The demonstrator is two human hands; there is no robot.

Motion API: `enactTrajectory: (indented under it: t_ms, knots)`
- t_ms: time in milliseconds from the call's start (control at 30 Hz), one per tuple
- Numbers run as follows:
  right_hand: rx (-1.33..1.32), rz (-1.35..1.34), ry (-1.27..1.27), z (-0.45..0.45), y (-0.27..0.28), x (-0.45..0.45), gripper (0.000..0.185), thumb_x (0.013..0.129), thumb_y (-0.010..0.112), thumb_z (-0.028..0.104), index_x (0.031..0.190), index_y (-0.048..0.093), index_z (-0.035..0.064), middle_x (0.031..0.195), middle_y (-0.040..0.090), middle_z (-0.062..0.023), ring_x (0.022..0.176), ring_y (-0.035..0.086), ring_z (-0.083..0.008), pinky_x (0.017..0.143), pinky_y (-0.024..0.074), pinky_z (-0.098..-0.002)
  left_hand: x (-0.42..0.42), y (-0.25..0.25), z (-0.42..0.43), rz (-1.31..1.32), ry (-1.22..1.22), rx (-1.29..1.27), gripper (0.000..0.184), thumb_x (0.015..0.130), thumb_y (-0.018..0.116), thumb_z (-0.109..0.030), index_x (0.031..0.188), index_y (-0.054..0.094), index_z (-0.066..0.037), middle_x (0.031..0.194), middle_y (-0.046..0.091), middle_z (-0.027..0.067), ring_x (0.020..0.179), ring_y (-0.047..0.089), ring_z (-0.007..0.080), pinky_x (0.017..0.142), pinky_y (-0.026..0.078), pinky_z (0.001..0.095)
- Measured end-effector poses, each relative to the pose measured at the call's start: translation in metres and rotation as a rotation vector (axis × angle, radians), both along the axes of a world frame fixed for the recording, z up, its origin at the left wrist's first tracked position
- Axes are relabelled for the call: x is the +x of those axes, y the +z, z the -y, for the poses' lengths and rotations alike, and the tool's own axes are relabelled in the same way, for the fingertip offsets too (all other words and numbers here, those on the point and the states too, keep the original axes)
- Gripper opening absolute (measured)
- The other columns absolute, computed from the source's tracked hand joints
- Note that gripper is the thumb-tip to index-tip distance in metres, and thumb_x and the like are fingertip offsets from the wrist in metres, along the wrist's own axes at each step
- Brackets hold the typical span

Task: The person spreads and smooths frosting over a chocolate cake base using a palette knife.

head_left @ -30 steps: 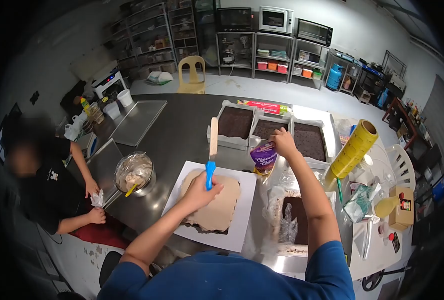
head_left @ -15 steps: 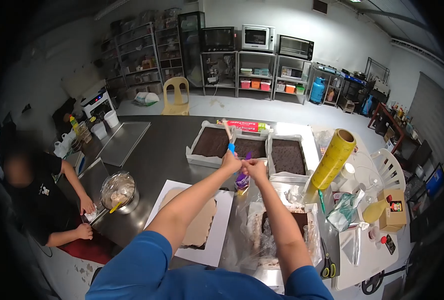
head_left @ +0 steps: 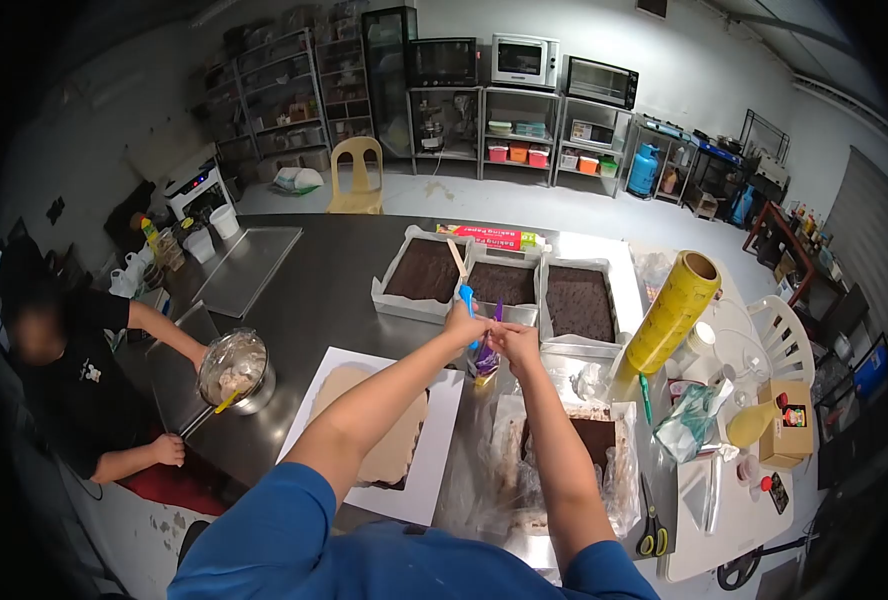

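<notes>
My left hand point(head_left: 466, 325) is closed around the blue handle of a spatula point(head_left: 458, 262), whose blade points up and away. Touching it, my right hand point(head_left: 515, 343) pinches the top of a purple chocolate chip bag point(head_left: 485, 357), seen edge-on between the hands. Beyond them lie three lined pans of dark cake point(head_left: 579, 303). Under my left forearm, a frosted cake layer point(head_left: 389, 455) rests on a white board point(head_left: 426, 492). Below my right forearm is a lined pan with cake and crumpled plastic point(head_left: 619, 480).
At the left, a co-worker in black has a hand at a metal bowl point(head_left: 255, 401) with a yellow utensil. A yellow wrap roll point(head_left: 674, 312) stands at the right, near scissors point(head_left: 653, 530), a green bag point(head_left: 686, 420) and a cardboard box point(head_left: 790, 445).
My left hand has moved from above the frosted cake to meet my right hand at the bag. The bag has turned edge-on. The co-worker's hand has reached the bowl.
</notes>
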State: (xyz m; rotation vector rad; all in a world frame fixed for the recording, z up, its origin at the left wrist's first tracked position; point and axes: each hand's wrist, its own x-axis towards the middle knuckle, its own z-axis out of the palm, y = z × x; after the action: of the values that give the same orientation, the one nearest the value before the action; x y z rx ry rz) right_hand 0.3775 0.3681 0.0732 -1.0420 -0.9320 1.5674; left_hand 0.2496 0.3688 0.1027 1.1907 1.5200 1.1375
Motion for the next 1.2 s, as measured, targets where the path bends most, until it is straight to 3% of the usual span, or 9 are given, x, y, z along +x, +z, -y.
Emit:
enactTrajectory:
  t_ms: [233, 333, 433, 633, 767, 933, 1033, 1100, 1200]
  knots:
    - [-0.060, -0.077, 0.073, 0.014, 0.009, 0.014, 0.014, 0.083, 0.060, 0.003, 0.090, 0.066, -0.0069, 0.076, 0.065, -0.0095, 0.059, 0.061, -0.0123, 0.053, 0.0530, -0.0214, 0.007, 0.012, 0.016, 0.044, -0.049, -0.034, 0.049, 0.073, 0.071, -0.004, 0.111, 0.040, 0.002, 0.083, 0.063, 0.0132, 0.071, 0.064, 0.0177, 0.053, 0.052, 0.0302]
    - [0.211, 0.516, 0.015, 0.012, 0.012, 0.012, 0.018, 0.080, 0.066, 0.011, 0.081, 0.068, -0.0070, 0.069, 0.064, -0.0090, 0.055, 0.059, -0.0104, 0.049, 0.0497, -0.0211, 0.007, 0.018, 0.014, -0.179, -0.056, -0.036, 0.047, 0.066, 0.076, -0.011, 0.102, 0.048, 0.001, 0.080, 0.064, 0.0137, 0.072, 0.065, 0.0190, 0.054, 0.051, 0.0317]
    - [0.311, 0.707, 0.034, 0.012, 0.016, 0.010, 0.016, 0.078, 0.065, 0.008, 0.080, 0.067, -0.0075, 0.068, 0.064, -0.0087, 0.053, 0.058, -0.0105, 0.047, 0.0490, -0.0218, 0.007, 0.013, 0.010, -0.378, -0.007, 0.099, 0.050, 0.060, 0.079, -0.014, 0.098, 0.051, 0.001, 0.082, 0.064, 0.0163, 0.076, 0.066, 0.0258, 0.062, 0.052, 0.0355]
    - [0.103, 0.254, -0.072, 0.016, 0.005, 0.000, 0.014, 0.074, 0.067, 0.006, 0.070, 0.067, -0.0067, 0.057, 0.060, -0.0061, 0.048, 0.056, -0.0098, 0.044, 0.0476, -0.0240, 0.003, 0.019, 0.004, -0.578, -0.072, 0.175, 0.055, 0.050, 0.083, -0.015, 0.094, 0.052, -0.001, 0.084, 0.063, 0.0196, 0.083, 0.064, 0.0347, 0.071, 0.051, 0.0402]
    - [0.144, 0.478, -0.131, 0.026, 0.009, 0.000, 0.019, 0.072, 0.070, 0.012, 0.066, 0.066, -0.0064, 0.058, 0.062, -0.0080, 0.051, 0.060, -0.0108, 0.047, 0.0501, -0.0261, 0.007, 0.012, 0.012, -0.667, 0.029, 0.355, 0.047, 0.052, 0.080, -0.008, 0.088, 0.051, 0.002, 0.074, 0.063, 0.0186, 0.069, 0.065, 0.0328, 0.063, 0.051, 0.0388]
    - [0.490, 1.095, -0.352, 0.020, 0.014, 0.009, 0.019, 0.062, 0.066, 0.014, 0.067, 0.068, -0.0036, 0.065, 0.063, -0.0227, 0.058, 0.065, -0.0313, 0.060, 0.0534, -0.0375, 0.006, 0.010, 0.007, -0.671, -0.050, 0.335, 0.040, 0.059, 0.070, 0.000, 0.093, 0.050, -0.002, 0.082, 0.062, 0.0223, 0.081, 0.062, 0.0387, 0.070, 0.050, 0.0441]
    - [0.490, 1.283, -0.419, 0.026, 0.032, 0.019, 0.018, 0.061, 0.062, 0.012, 0.068, 0.068, -0.0022, 0.066, 0.062, -0.0253, 0.061, 0.063, -0.0384, 0.064, 0.0529, -0.0420, -0.003, 0.019, 0.005, -0.696, -0.036, 0.330, 0.037, 0.060, 0.066, 0.003, 0.093, 0.050, -0.002, 0.082, 0.063, 0.0214, 0.081, 0.062, 0.0397, 0.071, 0.050, 0.0446]
    - [0.496, 1.374, -0.381, 0.030, 0.041, 0.020, 0.012, 0.064, 0.061, 0.009, 0.068, 0.067, -0.0013, 0.069, 0.064, -0.0224, 0.066, 0.064, -0.0375, 0.065, 0.0520, -0.0440, -0.005, 0.025, 0.007, -0.674, -0.014, 0.307, 0.036, 0.059, 0.068, 0.002, 0.091, 0.051, -0.003, 0.083, 0.063, 0.0208, 0.082, 0.062, 0.0396, 0.072, 0.050, 0.0446]
    - [0.837, 1.361, -0.357, 0.017, 0.036, 0.014, 0.007, 0.067, 0.059, 0.005, 0.068, 0.065, -0.0005, 0.073, 0.064, -0.0197, 0.072, 0.064, -0.0365, 0.066, 0.0508, -0.0442, -0.002, 0.024, 0.005, -0.589, -0.037, 0.346, 0.034, 0.058, 0.069, 0.000, 0.088, 0.053, -0.003, 0.081, 0.063, 0.0211, 0.081, 0.062, 0.0394, 0.072, 0.050, 0.0444]
